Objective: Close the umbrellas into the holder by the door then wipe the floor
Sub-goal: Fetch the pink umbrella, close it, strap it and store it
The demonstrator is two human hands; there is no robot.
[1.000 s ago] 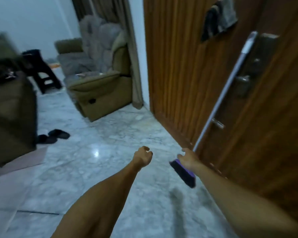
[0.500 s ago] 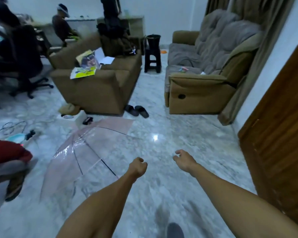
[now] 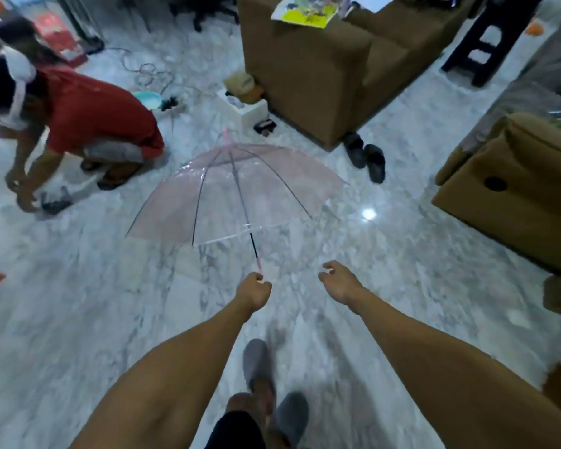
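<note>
Head view: an open clear umbrella (image 3: 237,192) lies on the marble floor (image 3: 78,303); the left hand (image 3: 252,290) grips its pink handle end, the right hand (image 3: 337,280) hovers beside, loosely curled, holding nothing.

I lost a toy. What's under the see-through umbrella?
Through the umbrella only marble floor shows. No toy shows there, though the picture is blurry.

A glossy grey marble floor (image 3: 402,254) was lit by one reflected lamp glare (image 3: 368,214); brown armchairs (image 3: 308,76) and a black stool (image 3: 493,43) were seen.
</note>
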